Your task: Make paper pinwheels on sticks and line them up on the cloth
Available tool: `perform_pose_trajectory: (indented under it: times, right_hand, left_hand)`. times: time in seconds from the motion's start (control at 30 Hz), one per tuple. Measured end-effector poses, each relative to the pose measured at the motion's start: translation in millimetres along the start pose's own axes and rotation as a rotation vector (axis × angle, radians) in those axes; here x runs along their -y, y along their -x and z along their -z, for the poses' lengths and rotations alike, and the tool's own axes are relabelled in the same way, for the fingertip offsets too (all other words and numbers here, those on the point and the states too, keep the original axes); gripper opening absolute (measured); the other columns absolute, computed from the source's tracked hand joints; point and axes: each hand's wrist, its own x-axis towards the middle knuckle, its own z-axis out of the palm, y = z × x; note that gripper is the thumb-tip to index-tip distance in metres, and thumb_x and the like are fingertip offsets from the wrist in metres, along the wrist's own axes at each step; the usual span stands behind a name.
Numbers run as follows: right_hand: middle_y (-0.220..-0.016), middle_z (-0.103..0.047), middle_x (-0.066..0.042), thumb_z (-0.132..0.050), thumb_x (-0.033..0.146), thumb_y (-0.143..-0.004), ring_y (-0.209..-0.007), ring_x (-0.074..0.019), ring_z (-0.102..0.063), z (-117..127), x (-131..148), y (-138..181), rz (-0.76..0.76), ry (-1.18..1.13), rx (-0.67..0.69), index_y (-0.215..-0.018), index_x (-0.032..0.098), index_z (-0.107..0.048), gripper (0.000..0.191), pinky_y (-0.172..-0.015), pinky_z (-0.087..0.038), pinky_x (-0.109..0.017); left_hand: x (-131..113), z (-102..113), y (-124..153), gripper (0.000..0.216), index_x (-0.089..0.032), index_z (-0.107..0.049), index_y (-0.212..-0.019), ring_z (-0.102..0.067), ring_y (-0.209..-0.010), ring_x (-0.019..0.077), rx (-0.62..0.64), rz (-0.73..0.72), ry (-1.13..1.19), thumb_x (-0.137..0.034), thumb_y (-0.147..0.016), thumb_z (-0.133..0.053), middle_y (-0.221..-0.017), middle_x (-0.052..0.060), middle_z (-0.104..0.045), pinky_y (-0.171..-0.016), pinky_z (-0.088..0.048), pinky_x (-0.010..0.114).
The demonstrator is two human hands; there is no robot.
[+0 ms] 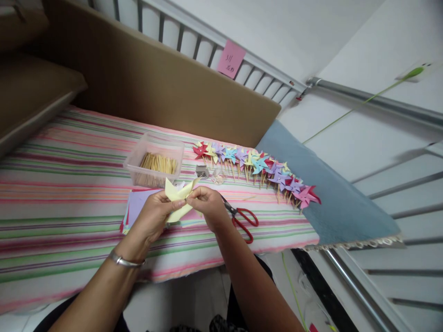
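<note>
Both hands meet over the striped cloth and pinch a pale yellow paper pinwheel piece (177,197). My left hand (154,216) grips its lower left part, fingers closed, a silver bangle on the wrist. My right hand (206,204) pinches the folded points at its middle. Under the hands lies a stack of coloured paper sheets (138,203). Red-handled scissors (242,220) lie just right of my right hand.
A clear plastic box of wooden sticks (155,162) stands behind the hands. A row of finished coloured pinwheels (258,168) runs to the right toward a blue cloth (339,203). A small metal object (202,171) sits near them. Cardboard (155,87) stands behind the striped surface (69,184).
</note>
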Motion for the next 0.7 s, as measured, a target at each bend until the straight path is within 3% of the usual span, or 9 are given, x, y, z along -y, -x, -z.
perform_pose_trajectory:
  times: [0.33, 0.6, 0.7]
  right_hand:
    - [-0.056, -0.054, 0.004, -0.067, 0.025, -0.060, -0.052, -0.0091, -0.043, -1, -6, -1, 0.023, 0.039, 0.004, -0.060, 0.018, -0.056, 0.012, -0.054, -0.034, -0.024]
    - [-0.072, -0.059, 0.001, -0.062, 0.021, -0.066, -0.071, -0.0140, -0.056, -4, -5, 0, 0.217, 0.198, -0.012, -0.073, 0.019, -0.054, 0.010, -0.068, -0.043, -0.026]
    - [-0.077, -0.060, 0.002, -0.058, 0.017, -0.069, -0.073, -0.0132, -0.057, -5, -6, 3, 0.282, 0.281, -0.037, -0.087, 0.020, -0.058, 0.018, -0.071, -0.046, -0.026]
  left_hand:
    - [4, 3, -2, 0.026, -0.013, -0.074, -0.074, -0.060, -0.056, 0.0113, 0.001, -0.021, -0.001, -0.020, -0.052, -0.084, -0.068, 0.003, -0.071, -0.057, -0.045, 0.021]
    - [1, 10, -4, 0.028, -0.013, -0.073, -0.079, -0.059, -0.054, 0.0103, 0.015, 0.048, -0.085, -0.024, -0.055, -0.083, -0.065, 0.002, -0.070, -0.052, -0.044, 0.019]
    - [4, 13, -6, 0.029, -0.013, -0.072, -0.078, -0.062, -0.058, 0.0120, -0.032, 0.029, -0.116, -0.025, -0.054, -0.084, -0.069, 0.002, -0.072, -0.055, -0.046, 0.019]
